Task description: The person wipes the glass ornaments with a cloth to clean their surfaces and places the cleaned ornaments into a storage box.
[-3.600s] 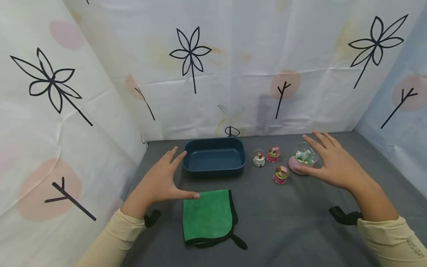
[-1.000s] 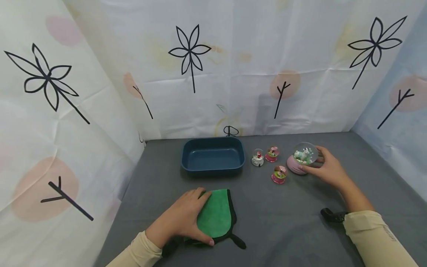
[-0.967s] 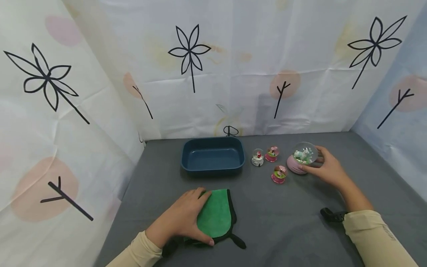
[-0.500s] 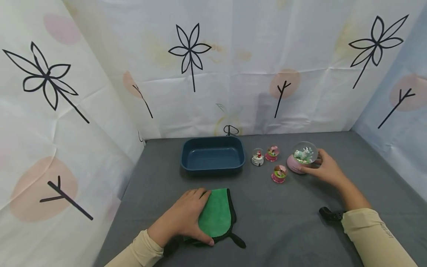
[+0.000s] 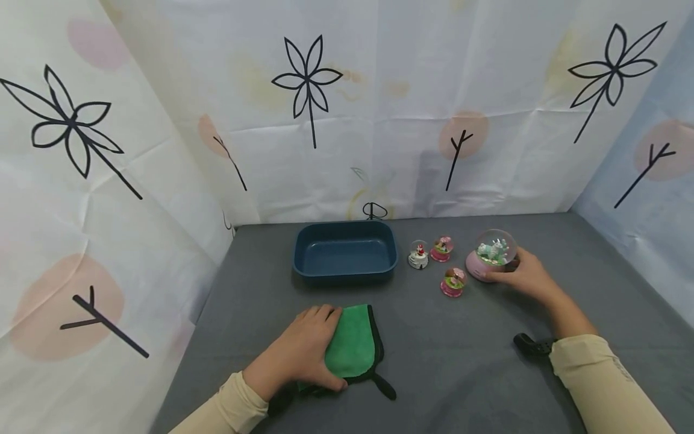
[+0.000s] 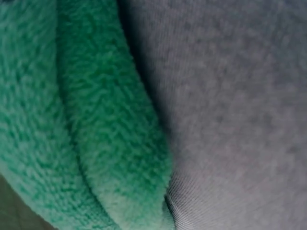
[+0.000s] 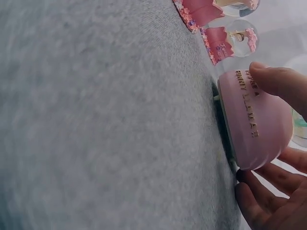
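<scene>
At the right of the head view my right hand (image 5: pixel 534 278) holds the large snow globe (image 5: pixel 496 247) by its pink base, which stands on the grey table. The right wrist view shows the thumb on one side of the lettered base (image 7: pixel 256 117) and the fingers on the other. Lower down, my left hand (image 5: pixel 300 349) grips the left side of a folded green cloth (image 5: pixel 355 343) with black edging, its thumb along the near edge. Close up in the left wrist view, the cloth (image 6: pixel 110 105) bulges in soft folds; the fingertips are hidden there.
A dark blue rectangular tray (image 5: pixel 345 278) sits at the back. Right of it stand three small snow globes: one white-based (image 5: pixel 418 256) and two pink-based, one farther back (image 5: pixel 441 249) and one nearer (image 5: pixel 453 283). Patterned white cloth walls (image 5: pixel 374 132) enclose the table.
From hovering spread, my left hand has come down onto the green cloth and my right hand has closed round the large snow globe's base. Lately the right fingers have slid slightly lower.
</scene>
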`<action>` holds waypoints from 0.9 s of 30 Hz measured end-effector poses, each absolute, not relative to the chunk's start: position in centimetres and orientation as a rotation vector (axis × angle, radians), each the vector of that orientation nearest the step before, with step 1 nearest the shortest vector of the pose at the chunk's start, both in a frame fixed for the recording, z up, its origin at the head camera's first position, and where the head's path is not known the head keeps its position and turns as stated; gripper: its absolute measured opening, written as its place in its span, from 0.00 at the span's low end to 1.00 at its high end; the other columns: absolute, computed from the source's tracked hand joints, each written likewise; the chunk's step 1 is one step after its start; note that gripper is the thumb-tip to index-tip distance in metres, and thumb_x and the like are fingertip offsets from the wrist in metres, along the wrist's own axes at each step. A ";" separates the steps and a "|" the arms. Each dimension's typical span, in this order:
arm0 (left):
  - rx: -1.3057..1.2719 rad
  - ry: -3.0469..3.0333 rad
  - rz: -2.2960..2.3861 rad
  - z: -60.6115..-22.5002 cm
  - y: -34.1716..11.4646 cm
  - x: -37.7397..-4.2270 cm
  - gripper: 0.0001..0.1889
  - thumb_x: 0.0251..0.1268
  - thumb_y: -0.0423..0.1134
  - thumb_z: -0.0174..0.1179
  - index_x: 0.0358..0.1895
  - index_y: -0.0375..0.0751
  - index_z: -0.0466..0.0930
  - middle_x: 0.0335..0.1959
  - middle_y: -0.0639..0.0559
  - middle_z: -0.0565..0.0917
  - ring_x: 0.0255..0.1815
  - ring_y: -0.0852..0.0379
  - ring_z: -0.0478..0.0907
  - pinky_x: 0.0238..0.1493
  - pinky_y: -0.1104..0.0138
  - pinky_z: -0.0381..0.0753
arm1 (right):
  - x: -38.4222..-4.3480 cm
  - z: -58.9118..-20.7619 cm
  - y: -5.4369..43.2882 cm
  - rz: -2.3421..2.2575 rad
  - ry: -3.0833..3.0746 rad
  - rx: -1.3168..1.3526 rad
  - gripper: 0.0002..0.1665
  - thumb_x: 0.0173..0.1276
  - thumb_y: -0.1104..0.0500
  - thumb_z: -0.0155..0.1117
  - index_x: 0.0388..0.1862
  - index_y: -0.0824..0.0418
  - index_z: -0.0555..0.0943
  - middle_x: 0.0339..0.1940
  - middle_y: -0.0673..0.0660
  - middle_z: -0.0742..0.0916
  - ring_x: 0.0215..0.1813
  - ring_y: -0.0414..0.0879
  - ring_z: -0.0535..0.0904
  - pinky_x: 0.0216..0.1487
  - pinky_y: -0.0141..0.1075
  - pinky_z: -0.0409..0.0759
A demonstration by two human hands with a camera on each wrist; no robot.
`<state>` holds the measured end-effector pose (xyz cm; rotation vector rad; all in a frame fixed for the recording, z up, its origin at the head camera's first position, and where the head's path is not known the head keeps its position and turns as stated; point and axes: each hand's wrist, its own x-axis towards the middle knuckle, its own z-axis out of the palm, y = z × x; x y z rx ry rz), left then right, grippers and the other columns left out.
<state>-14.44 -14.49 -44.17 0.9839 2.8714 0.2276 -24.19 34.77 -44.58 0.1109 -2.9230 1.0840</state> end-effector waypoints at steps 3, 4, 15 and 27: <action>0.982 2.891 0.232 -44.2 -14.5 -14.5 0.65 0.39 0.75 0.76 0.77 0.32 0.69 0.67 0.40 0.78 0.66 0.42 0.79 0.65 0.44 0.83 | -24.4 -44.6 34.7 1.087 -2.920 0.106 0.51 0.65 0.49 0.79 0.73 0.81 0.67 0.63 0.83 0.80 0.61 0.73 0.80 0.50 0.51 0.83; 0.982 2.897 0.235 -44.2 -14.5 -14.6 0.64 0.40 0.75 0.76 0.76 0.32 0.69 0.66 0.41 0.79 0.64 0.43 0.79 0.63 0.45 0.83 | -24.4 -44.6 34.7 1.086 -2.918 0.103 0.50 0.65 0.49 0.79 0.72 0.81 0.68 0.63 0.82 0.81 0.60 0.71 0.80 0.47 0.47 0.82; 0.976 2.929 0.314 -44.1 -14.3 -15.0 0.58 0.39 0.68 0.80 0.75 0.38 0.70 0.57 0.47 0.82 0.54 0.51 0.80 0.54 0.49 0.85 | -24.4 -45.0 34.7 1.145 -2.843 0.080 0.46 0.65 0.53 0.80 0.72 0.78 0.70 0.64 0.81 0.81 0.66 0.74 0.78 0.45 0.34 0.78; 0.978 2.991 0.317 -44.1 -14.1 -15.0 0.54 0.39 0.62 0.81 0.73 0.40 0.72 0.52 0.50 0.80 0.49 0.53 0.79 0.51 0.51 0.84 | -23.4 -45.6 34.8 1.198 -2.725 0.039 0.46 0.66 0.53 0.80 0.76 0.70 0.70 0.66 0.75 0.81 0.65 0.72 0.77 0.38 0.23 0.73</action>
